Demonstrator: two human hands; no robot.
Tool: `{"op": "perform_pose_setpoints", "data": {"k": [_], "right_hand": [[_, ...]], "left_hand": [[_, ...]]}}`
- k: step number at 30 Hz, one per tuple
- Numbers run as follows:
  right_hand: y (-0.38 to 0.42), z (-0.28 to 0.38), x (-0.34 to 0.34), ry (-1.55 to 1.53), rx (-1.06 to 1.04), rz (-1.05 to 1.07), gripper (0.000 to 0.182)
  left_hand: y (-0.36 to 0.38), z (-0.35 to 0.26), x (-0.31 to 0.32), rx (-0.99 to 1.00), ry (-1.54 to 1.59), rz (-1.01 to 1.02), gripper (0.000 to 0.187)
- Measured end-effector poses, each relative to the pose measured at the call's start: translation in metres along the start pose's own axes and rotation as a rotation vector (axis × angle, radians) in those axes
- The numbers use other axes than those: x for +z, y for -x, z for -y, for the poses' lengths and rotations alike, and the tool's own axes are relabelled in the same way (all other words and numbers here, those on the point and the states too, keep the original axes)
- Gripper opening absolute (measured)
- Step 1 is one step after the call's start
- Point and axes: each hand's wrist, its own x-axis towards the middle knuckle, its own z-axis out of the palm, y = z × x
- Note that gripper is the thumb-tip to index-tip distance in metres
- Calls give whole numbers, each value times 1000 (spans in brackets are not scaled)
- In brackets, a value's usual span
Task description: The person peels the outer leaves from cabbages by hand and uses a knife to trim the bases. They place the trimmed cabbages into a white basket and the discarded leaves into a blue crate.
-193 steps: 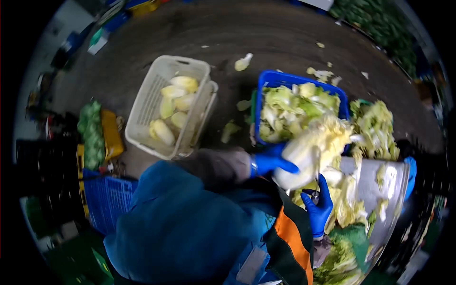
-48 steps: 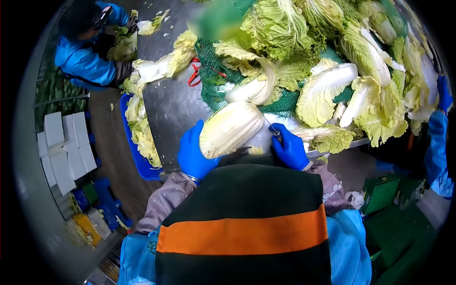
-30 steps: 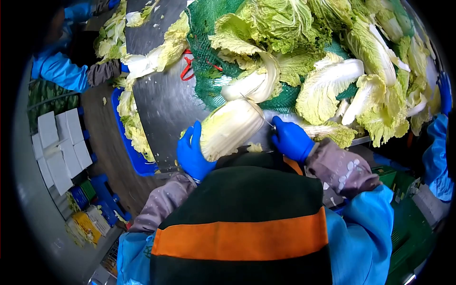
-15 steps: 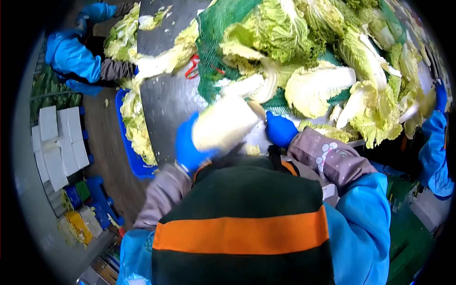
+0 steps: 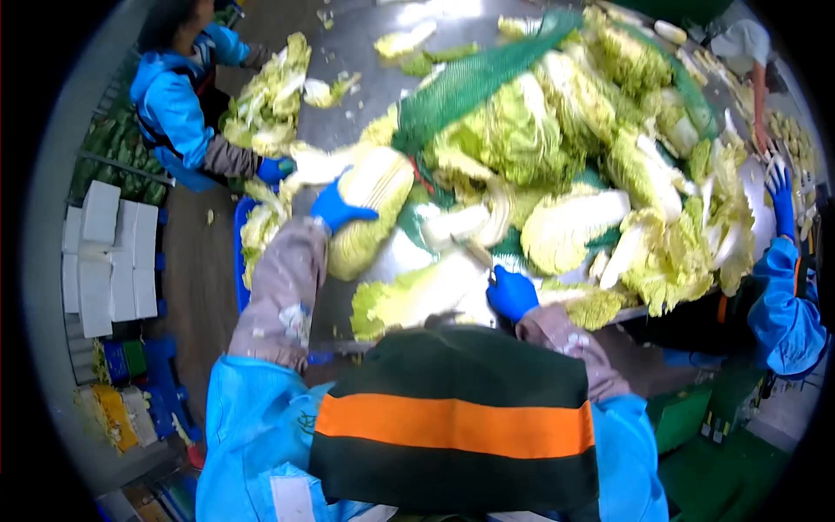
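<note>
My left hand [image 5: 342,209], in a blue glove, grips a pale trimmed napa cabbage [image 5: 372,217] over the left part of the metal table, thumb laid across its side. My right hand [image 5: 513,294], also blue-gloved, is closed near the front edge; what it holds, if anything, I cannot make out. Between the hands lies a loose cabbage leaf [image 5: 422,291], its white base toward my right hand. Just beyond that hand, another napa cabbage [image 5: 574,230] rests on its side. Behind it, leafy cabbages [image 5: 513,130] are heaped on green netting [image 5: 478,78].
At the left, a co-worker in a blue jacket [image 5: 178,113] stands by piled leaves [image 5: 270,100]. A blue bin [image 5: 242,252] holds leaves below the table's left edge. Another worker's gloved hand [image 5: 780,196] is at the right. White boxes [image 5: 96,296] are stacked at far left.
My left hand has moved forward, away from my body, carrying the cabbage. A loose leaf now shows on the table before me. My right hand stays closed near the edge. The view has shifted.
</note>
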Motion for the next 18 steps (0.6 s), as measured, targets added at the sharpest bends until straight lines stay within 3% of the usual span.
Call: {"op": "perform_pose_setpoints", "data": {"k": [2, 4, 5, 6, 8, 9, 12, 13, 15, 18], "right_hand": [[8, -13, 2, -257, -130, -99, 20], [32, 7, -22, -805, -84, -136, 18], [46, 29, -52, -1222, 106, 35, 18], [48, 46, -67, -1256, 42, -66, 27], [42, 72, -95, -1336, -139, -21, 53], [32, 80, -97, -1406, -253, 18, 63], [21, 96, -87, -1314, -116, 47, 67], [20, 99, -83, -1254, -50, 48, 67], [28, 108, -86, -1258, -115, 67, 64], [21, 109, -74, -1199, -260, -107, 60]], "left_hand": [[27, 2, 0, -52, 568, 16, 73], [68, -28, -1, -37, 1068, 95, 73], [80, -35, -1, 11, 1091, 166, 78], [94, -40, 1, 50, 1120, 239, 82], [105, -58, 3, 284, 892, 300, 94], [110, -69, 7, 250, 875, 327, 104], [111, -86, 22, 458, 687, 198, 109], [116, -99, 23, 443, 706, 145, 106], [127, -127, 22, 405, 744, 18, 101], [128, -130, 26, 290, 592, 126, 100]]}}
